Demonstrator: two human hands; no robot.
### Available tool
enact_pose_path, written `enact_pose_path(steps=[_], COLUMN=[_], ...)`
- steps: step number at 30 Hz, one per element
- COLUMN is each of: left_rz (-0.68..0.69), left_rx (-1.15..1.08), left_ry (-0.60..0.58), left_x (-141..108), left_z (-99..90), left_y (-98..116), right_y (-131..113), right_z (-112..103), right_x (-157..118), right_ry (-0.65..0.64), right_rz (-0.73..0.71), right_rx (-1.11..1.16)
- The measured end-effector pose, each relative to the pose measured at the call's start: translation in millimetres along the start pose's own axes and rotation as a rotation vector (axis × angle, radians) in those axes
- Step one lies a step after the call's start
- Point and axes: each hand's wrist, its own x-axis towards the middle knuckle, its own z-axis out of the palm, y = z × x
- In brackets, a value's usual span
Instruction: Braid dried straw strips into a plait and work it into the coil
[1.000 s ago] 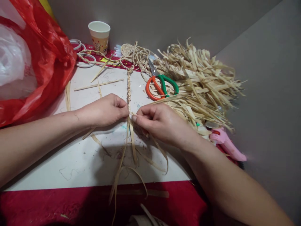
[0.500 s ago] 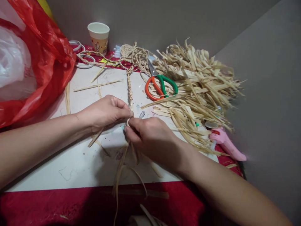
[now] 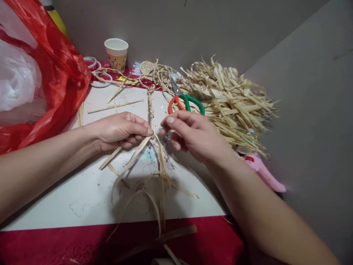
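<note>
My left hand [image 3: 128,129] pinches the near end of a braid of dried straw [image 3: 150,105] between thumb and fingers. From that pinch, loose straw strands [image 3: 162,162] fan out toward me over the white board [image 3: 55,198]. My right hand [image 3: 190,134] hovers just right of the braid, fingers apart and curved, with nothing visible in it. Behind that hand lie scissors [image 3: 188,102] with one orange and one green handle, partly covered by it. At its far end the braid runs up to a coiled heap of braided cord [image 3: 158,71].
A big pile of dried straw [image 3: 228,92] fills the right back. A pink glue gun [image 3: 266,175] lies at the right edge. The paper cup [image 3: 116,55] and white rings [image 3: 102,80] stand at the back left, beside a red plastic bag [image 3: 66,62]. Red cloth [image 3: 41,243] borders the board.
My right hand has let go of the strands and moved up and right, its fingers opening. The strands now spread apart below my left hand, which still pinches the braid. The view has tilted slightly.
</note>
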Motion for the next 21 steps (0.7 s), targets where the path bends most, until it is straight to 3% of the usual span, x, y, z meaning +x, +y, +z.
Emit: enact_pose_path(steps=[5, 9, 17, 21], left_rz=[0.046, 0.089, 0.201, 0.208], left_rx=[0.099, 0.239, 0.653, 0.853], left_ry=[-0.013, 0.007, 0.127, 0.197], left_x=[-1, -2, -7, -15], left_z=[3.7, 7.0, 8.8, 10.7], left_y=[-1, 0, -1, 6], right_y=[15, 16, 17, 18], right_z=[13, 10, 12, 15], right_x=[9, 8, 12, 11], right_ry=[-0.298, -0.369, -0.27, -0.216], right_rz=[0.193, 0.266, 0.334, 0.288], right_rx=[0.148, 0.189, 0.156, 0.041])
